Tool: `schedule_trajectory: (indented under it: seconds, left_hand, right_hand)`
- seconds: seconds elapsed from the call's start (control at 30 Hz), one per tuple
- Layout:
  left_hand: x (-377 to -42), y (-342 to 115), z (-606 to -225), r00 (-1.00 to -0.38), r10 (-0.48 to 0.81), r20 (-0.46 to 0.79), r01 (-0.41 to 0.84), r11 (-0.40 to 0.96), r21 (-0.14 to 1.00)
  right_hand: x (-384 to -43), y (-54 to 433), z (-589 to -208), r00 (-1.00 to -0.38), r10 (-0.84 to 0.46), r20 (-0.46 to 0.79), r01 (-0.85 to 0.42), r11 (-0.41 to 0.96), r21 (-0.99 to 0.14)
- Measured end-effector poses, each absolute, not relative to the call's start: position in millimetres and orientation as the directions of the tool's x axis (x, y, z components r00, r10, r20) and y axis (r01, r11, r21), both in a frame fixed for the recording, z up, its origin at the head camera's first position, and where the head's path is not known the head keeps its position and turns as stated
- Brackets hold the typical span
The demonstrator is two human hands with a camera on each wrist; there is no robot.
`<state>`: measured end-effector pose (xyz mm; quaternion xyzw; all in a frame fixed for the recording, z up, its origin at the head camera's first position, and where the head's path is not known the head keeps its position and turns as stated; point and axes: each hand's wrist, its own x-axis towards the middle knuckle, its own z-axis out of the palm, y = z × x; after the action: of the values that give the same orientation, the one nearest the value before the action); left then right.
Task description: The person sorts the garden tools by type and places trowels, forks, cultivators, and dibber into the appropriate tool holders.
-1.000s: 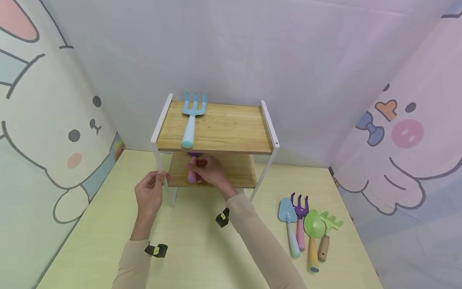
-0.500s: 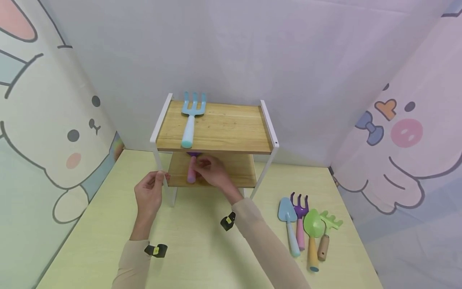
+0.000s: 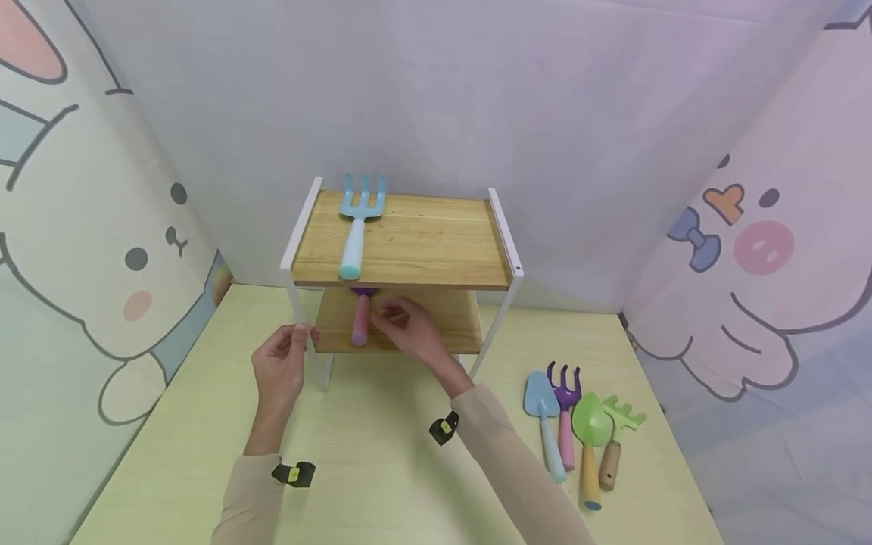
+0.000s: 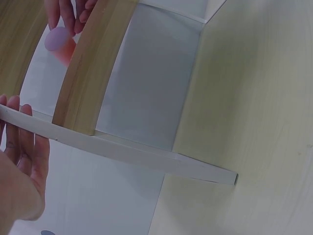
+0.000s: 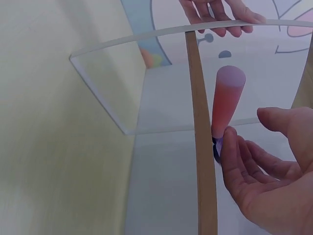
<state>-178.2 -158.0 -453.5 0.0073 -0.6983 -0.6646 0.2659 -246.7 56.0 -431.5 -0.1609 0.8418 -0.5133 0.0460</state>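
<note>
A two-tier wooden shelf rack (image 3: 409, 265) with white side frames stands on the table. My left hand (image 3: 281, 362) grips its left front leg (image 4: 124, 152), fingers behind and thumb in front. On the lower board (image 3: 443, 322) lies a garden tool with a pink handle (image 3: 361, 322), handle end toward me. Its purple head is mostly hidden beneath the upper board. My right hand (image 3: 412, 327) is just right of that handle; in the right wrist view its thumb stands apart and its fingertips are close by the handle. A light blue hand fork (image 3: 357, 227) lies on the upper board's left side.
Right of the rack, on the table (image 3: 368, 469), lie a light blue trowel (image 3: 541, 397), a purple hand fork (image 3: 566, 424), a green trowel (image 3: 591, 424) and a green rake (image 3: 618, 428). A curtain (image 3: 436, 98) hangs behind the rack.
My right hand has let go of the pink handle and drawn slightly to the right. The tool stays on the lower board. My left hand keeps its place on the leg.
</note>
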Motion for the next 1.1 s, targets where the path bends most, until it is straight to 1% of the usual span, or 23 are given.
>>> schedule_trajectory:
  seconds: [0.3, 0.6, 0.63, 0.7, 0.83, 0.97, 1.1]
  left_hand:
    - [-191.8, -167.1, -480.4, -0.858, -0.372, 0.353, 0.334, 0.117, 0.935]
    - [-192.4, -167.4, -482.8, -0.853, -0.375, 0.363, 0.347, 0.113, 0.931]
    - [-190.2, -166.0, -478.6, -0.853, -0.375, 0.362, 0.344, 0.117, 0.932]
    - [-186.4, -163.3, -470.7, -0.854, -0.372, 0.363, 0.347, 0.111, 0.931]
    - [-185.0, -161.5, -467.1, -0.855, -0.375, 0.358, 0.343, 0.108, 0.933]
    - [-192.3, -166.1, -480.8, -0.852, -0.38, 0.359, 0.348, 0.101, 0.932]
    - [-192.5, -166.8, -482.2, -0.853, -0.378, 0.359, 0.346, 0.104, 0.932]
  right_hand:
    - [-239.9, 68.5, -436.7, -0.92, -0.342, 0.194, -0.322, 0.374, -0.87]
    - [-232.8, 79.7, -438.5, -0.894, -0.353, 0.277, -0.395, 0.327, -0.858]
    - [-232.3, 80.5, -438.7, -0.89, -0.355, 0.285, -0.402, 0.32, -0.858]
    - [-231.9, 82.6, -440.6, -0.887, -0.359, 0.291, -0.405, 0.301, -0.863]
    - [-229.8, 87.2, -444.4, -0.885, -0.357, 0.298, -0.406, 0.279, -0.87]
    - [-226.7, 91.3, -446.8, -0.881, -0.361, 0.304, -0.412, 0.273, -0.869]
    - [-224.4, 95.5, -449.9, -0.881, -0.365, 0.299, -0.407, 0.265, -0.874]
